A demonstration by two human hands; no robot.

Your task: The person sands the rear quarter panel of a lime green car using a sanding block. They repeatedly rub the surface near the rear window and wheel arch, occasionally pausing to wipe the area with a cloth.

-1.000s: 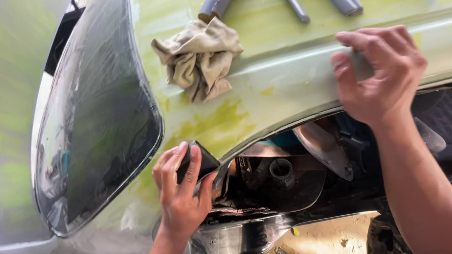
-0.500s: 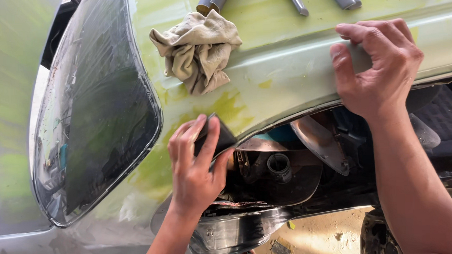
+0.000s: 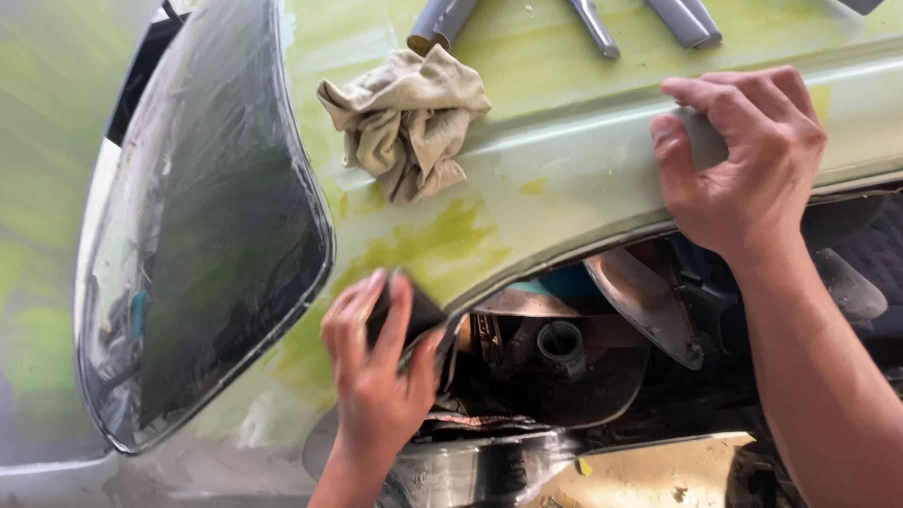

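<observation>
Green, patchy filler coats the curved car panel, where a dark sanding block is pinched by the left hand beside the glossy headlight. Curled fingers of the right hand are pressed on the ridge, near a crumpled beige rag.

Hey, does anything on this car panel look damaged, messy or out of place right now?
Yes. The green panel is patchy, with blotches of yellower green beside the left hand and its dark block. A crumpled rag lies loose on it.
</observation>
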